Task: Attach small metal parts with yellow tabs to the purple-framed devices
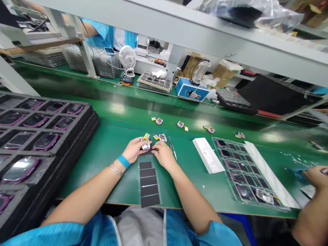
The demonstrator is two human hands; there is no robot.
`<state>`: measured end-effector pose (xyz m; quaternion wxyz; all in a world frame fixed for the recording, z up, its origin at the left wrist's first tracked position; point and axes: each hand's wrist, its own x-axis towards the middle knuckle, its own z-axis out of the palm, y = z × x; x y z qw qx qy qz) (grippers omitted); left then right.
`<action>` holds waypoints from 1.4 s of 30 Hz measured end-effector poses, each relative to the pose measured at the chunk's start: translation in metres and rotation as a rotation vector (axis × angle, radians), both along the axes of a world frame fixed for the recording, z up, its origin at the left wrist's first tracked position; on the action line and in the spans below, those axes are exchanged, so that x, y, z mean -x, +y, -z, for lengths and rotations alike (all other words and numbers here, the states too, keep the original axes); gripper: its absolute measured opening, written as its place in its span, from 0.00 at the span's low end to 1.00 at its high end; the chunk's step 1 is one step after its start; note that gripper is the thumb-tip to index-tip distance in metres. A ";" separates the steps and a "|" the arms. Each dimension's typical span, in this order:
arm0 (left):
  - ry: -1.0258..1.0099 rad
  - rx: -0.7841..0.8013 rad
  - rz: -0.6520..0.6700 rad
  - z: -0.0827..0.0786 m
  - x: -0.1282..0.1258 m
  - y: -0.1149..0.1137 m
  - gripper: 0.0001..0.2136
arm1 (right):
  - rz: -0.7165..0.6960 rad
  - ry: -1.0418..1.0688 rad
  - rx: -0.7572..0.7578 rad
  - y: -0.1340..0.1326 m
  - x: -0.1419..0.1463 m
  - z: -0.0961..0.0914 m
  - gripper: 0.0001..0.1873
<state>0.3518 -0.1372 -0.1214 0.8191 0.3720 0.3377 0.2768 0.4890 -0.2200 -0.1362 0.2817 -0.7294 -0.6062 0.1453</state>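
On the bench (107,136), left hand (134,149) pinched a module (146,145) above the pad strip (149,182); right hand (164,154) touched it, grip unclear.

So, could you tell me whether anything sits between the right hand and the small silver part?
Nothing visible does: the right hand appears to touch the small silver part, which the left hand holds.
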 end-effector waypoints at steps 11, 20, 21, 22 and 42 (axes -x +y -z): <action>0.003 0.000 0.054 0.002 0.002 0.007 0.09 | -0.121 0.001 -0.089 -0.001 -0.001 -0.004 0.05; 0.040 -0.062 0.100 0.001 0.003 0.004 0.13 | -0.064 0.538 -0.341 -0.011 0.004 -0.017 0.09; 0.050 -0.064 0.115 0.001 0.002 0.003 0.14 | -0.038 0.607 -0.307 -0.009 0.005 -0.015 0.10; 0.057 -0.067 0.135 0.001 0.002 0.003 0.15 | -0.023 0.656 -0.276 -0.007 0.005 -0.012 0.10; 0.048 -0.101 0.163 0.004 0.002 -0.002 0.17 | -0.116 0.331 -0.299 -0.011 0.017 -0.012 0.04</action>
